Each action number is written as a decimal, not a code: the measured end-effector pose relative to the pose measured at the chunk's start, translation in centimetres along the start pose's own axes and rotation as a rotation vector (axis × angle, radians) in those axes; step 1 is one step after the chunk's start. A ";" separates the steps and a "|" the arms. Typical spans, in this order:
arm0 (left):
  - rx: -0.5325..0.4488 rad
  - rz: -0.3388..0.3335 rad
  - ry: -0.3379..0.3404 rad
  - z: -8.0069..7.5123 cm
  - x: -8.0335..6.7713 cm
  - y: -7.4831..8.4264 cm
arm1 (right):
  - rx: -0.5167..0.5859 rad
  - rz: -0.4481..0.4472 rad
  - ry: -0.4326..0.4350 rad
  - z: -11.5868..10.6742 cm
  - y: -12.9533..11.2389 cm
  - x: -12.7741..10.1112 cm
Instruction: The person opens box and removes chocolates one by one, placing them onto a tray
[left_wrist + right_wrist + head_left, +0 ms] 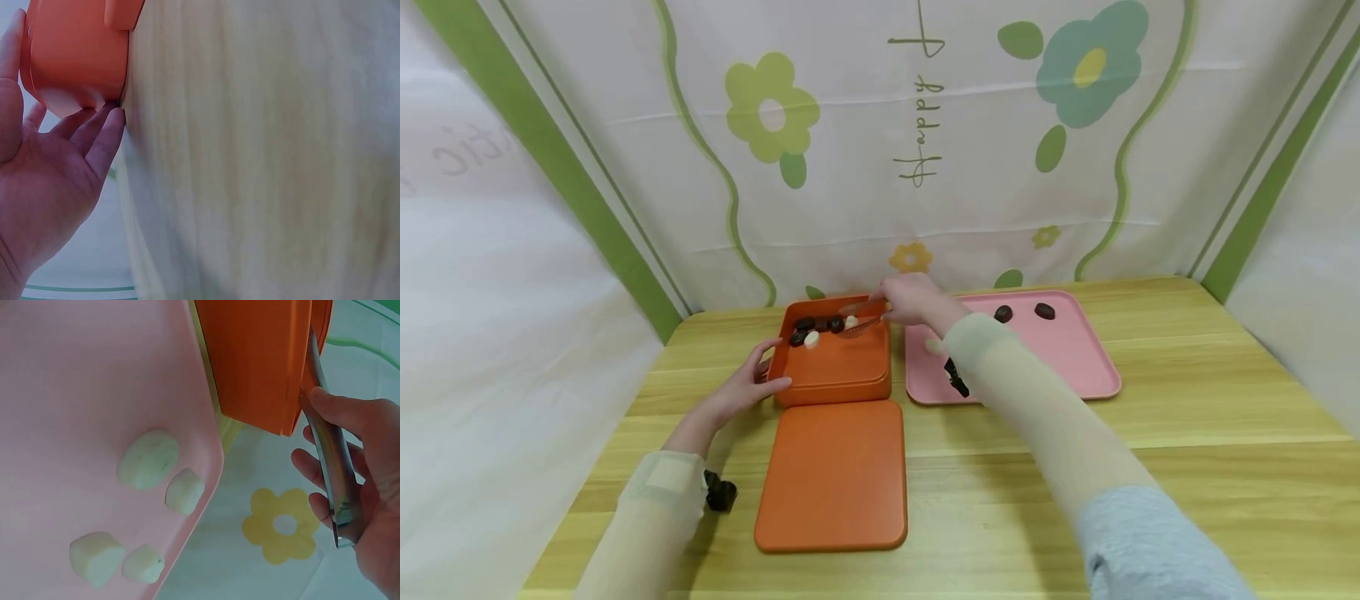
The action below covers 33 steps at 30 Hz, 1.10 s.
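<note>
Orange box (835, 367) near edge against its lid (833, 475).

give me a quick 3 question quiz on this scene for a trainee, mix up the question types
1. True or false: the right hand holds metal tongs over the orange box.
2. Multiple choice: the left hand is
A. lifting the orange lid
B. resting with straight fingers against the box's side
C. picking a piece off the pink tray
3. Fill in: in the right wrist view, ___ pale pieces lie near the tray's corner.

Key
1. True: the hand's grip is round the tongs, whose tips reach into the box.
2. B: the left wrist view shows flat fingers at the box wall; the lid lies on the table in front of the box.
3. Four.
</note>
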<state>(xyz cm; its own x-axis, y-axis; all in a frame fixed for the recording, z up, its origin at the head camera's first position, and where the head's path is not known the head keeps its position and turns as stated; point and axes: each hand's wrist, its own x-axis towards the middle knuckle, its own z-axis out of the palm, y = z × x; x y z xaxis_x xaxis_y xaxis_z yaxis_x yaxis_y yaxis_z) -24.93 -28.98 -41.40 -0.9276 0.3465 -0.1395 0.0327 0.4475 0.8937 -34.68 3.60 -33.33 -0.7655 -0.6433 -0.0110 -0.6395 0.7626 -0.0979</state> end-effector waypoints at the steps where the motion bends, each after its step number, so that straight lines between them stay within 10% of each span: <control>1: -0.001 -0.001 0.001 0.0 0.0 0.0 | -0.008 0.007 -0.001 0.0 0.0 0.1; 33: -0.050 0.010 -0.004 0.0 0.1 0.0 | 0.027 0.012 -0.038 0.5 0.0 0.2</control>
<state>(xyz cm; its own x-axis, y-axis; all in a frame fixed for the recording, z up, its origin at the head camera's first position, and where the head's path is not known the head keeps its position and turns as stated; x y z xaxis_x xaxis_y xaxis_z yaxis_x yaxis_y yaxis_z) -25.00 -28.96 -41.45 -0.9257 0.3543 -0.1322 0.0231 0.4019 0.9154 -34.80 3.41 -33.82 -0.7693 -0.6369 -0.0497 -0.6280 0.7682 -0.1246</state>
